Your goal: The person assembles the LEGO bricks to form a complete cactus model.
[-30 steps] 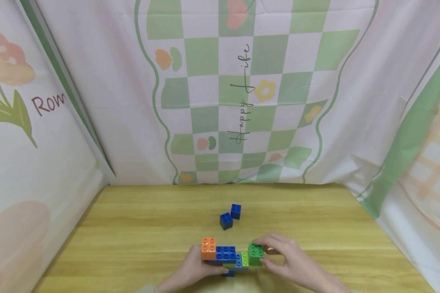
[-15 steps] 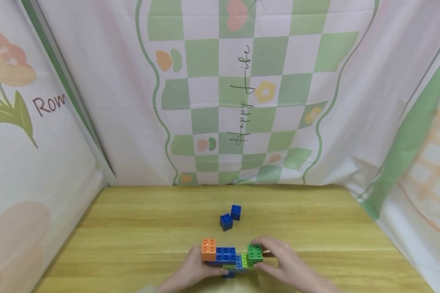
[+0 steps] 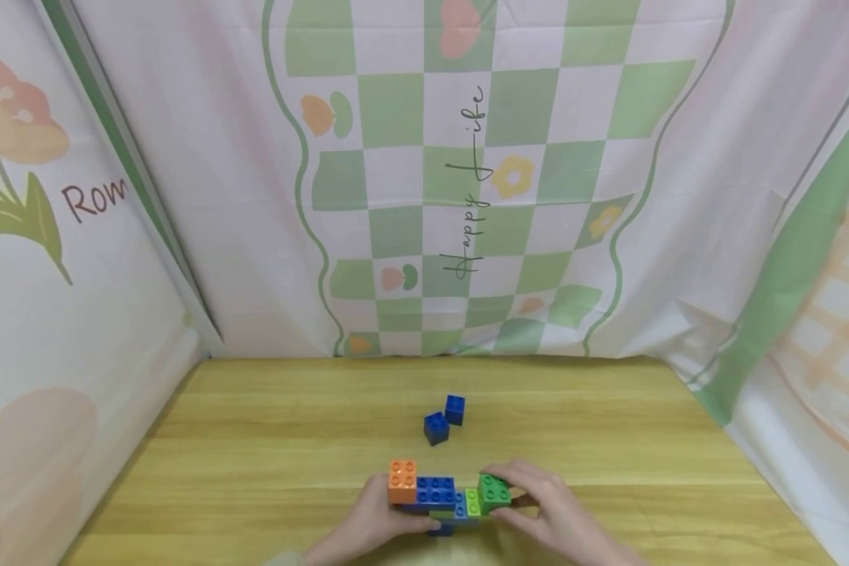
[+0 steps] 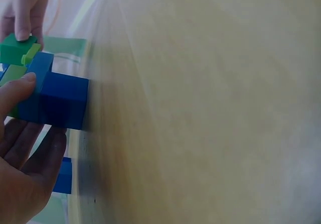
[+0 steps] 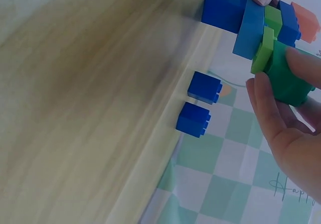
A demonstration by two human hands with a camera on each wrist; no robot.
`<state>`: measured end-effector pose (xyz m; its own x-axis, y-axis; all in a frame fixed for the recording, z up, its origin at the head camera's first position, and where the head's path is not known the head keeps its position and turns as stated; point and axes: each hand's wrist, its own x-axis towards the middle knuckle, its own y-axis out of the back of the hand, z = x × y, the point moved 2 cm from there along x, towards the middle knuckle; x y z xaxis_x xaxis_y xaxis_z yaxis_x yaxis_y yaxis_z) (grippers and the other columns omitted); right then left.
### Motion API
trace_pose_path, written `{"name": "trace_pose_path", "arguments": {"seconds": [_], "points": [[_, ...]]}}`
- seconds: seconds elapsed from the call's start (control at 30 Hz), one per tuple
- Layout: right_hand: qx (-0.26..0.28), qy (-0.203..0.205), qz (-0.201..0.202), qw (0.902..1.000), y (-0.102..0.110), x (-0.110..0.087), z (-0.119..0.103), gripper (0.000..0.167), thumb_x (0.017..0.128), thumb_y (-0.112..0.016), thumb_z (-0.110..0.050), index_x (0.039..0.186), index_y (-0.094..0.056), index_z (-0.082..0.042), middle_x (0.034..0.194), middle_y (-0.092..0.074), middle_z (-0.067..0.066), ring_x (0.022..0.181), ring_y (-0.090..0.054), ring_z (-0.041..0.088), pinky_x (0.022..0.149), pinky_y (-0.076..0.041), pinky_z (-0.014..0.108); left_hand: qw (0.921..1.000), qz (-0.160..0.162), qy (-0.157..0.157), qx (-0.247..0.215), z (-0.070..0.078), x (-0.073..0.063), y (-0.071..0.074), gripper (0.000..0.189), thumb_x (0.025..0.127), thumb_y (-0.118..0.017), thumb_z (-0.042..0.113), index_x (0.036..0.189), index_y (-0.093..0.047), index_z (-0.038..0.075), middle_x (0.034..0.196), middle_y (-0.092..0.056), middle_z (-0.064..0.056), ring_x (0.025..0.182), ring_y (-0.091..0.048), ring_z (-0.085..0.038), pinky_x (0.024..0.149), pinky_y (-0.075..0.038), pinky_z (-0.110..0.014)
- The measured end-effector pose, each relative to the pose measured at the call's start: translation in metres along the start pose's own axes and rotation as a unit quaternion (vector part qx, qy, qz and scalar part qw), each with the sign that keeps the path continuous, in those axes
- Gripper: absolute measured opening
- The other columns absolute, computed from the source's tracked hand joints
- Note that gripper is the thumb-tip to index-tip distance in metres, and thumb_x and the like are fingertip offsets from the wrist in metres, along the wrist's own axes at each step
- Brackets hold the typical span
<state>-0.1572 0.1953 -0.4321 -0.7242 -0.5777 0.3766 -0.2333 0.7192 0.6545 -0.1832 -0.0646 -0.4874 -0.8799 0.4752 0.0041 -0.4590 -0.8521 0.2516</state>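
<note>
My left hand [image 3: 368, 515] grips a built-up block of toy bricks from the left, thumb in front and fingers behind. An orange brick [image 3: 402, 481] tops its left end, beside a dark blue brick [image 3: 435, 490]. Lower to the right are a lighter blue brick [image 4: 36, 88] and a thin lime-green brick [image 3: 472, 501]. Another dark blue brick [image 5: 224, 9] forms the bottom. With thumb and fingers, my right hand [image 3: 548, 503] pinches a green brick [image 3: 494, 493] at the right end. This brick sits slightly turned, right against the lime-green one.
Two small dark blue bricks [image 3: 436, 428] stand close together on the wooden table [image 3: 290, 424], beyond the hands. A checked, printed cloth [image 3: 460, 196] hangs behind the table's far edge, with more cloth at both sides.
My right hand has shifted slightly left, its thumb now nearer the green brick's front. The green brick moved a little left, then back right, and is now slightly turned. My left hand stays put.
</note>
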Motion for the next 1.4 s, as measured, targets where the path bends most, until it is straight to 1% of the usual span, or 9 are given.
{"name": "trace_pose_path", "arguments": {"seconds": [0.23, 0.43, 0.53, 0.93, 1.2, 1.4], "points": [[0.007, -0.02, -0.015, 0.9997, 0.0027, 0.003, -0.0037, 0.044, 0.09, -0.071, -0.017, 0.131, -0.059, -0.005, 0.11, -0.069, 0.015, 0.099, -0.066, 0.001, 0.071, -0.06, 0.017, 1.0, 0.001, 0.007, 0.006, 0.0001, 0.0007, -0.0001, 0.048, 0.073, -0.087, 0.017, 0.118, -0.07, 0.017, 0.112, -0.076, -0.002, 0.1, -0.072, -0.008, 0.088, -0.056, -0.018], [0.014, -0.062, -0.043, 0.997, 0.0062, 0.0052, -0.0066, 0.046, 0.092, -0.069, -0.025, 0.132, -0.059, -0.005, 0.114, -0.069, 0.016, 0.098, -0.068, 0.008, 0.074, -0.059, 0.015, 0.9999, 0.0, 0.008, 0.009, 0.0014, 0.0006, 0.0005, 0.048, 0.073, -0.088, 0.019, 0.117, -0.07, 0.017, 0.112, -0.076, -0.002, 0.1, -0.072, -0.008, 0.088, -0.057, -0.018], [0.016, -0.075, -0.055, 0.9955, 0.0075, 0.0061, -0.0073, 0.047, 0.092, -0.068, -0.028, 0.132, -0.059, -0.005, 0.115, -0.069, 0.017, 0.098, -0.069, 0.009, 0.075, -0.058, 0.014, 0.9999, -0.001, 0.006, 0.011, 0.0013, 0.0003, 0.0005, 0.048, 0.073, -0.088, 0.018, 0.117, -0.07, 0.017, 0.112, -0.076, -0.002, 0.1, -0.072, -0.008, 0.088, -0.057, -0.018], [0.008, -0.053, -0.058, 0.9969, 0.0084, 0.0087, -0.0069, 0.045, 0.091, -0.07, -0.025, 0.129, -0.06, -0.002, 0.115, -0.069, 0.017, 0.096, -0.068, 0.007, 0.075, -0.059, 0.016, 0.9999, 0.002, 0.004, 0.015, 0.0011, 0.0011, 0.0012, 0.048, 0.073, -0.088, 0.018, 0.117, -0.07, 0.017, 0.111, -0.076, -0.001, 0.099, -0.072, -0.007, 0.087, -0.057, -0.018], [0.008, -0.053, -0.07, 0.9961, 0.009, 0.0089, -0.0066, 0.045, 0.092, -0.068, -0.027, 0.13, -0.059, -0.004, 0.115, -0.069, 0.016, 0.099, -0.066, 0.004, 0.076, -0.059, 0.016, 0.9998, 0.003, -0.001, 0.02, 0.0017, 0.0017, 0.0012, 0.047, 0.073, -0.088, 0.018, 0.116, -0.07, 0.018, 0.111, -0.076, 0.0, 0.098, -0.072, -0.007, 0.087, -0.057, -0.018], [0.005, -0.039, -0.067, 0.997, 0.0078, 0.0069, -0.0047, 0.045, 0.093, -0.068, -0.025, 0.131, -0.058, -0.004, 0.116, -0.068, 0.016, 0.1, -0.065, 0.003, 0.076, -0.06, 0.017, 0.9998, 0.002, 0.002, 0.02, 0.0008, 0.0011, 0.0005, 0.048, 0.072, -0.088, 0.018, 0.116, -0.07, 0.018, 0.111, -0.076, 0.0, 0.099, -0.072, -0.007, 0.088, -0.056, -0.018]]}}
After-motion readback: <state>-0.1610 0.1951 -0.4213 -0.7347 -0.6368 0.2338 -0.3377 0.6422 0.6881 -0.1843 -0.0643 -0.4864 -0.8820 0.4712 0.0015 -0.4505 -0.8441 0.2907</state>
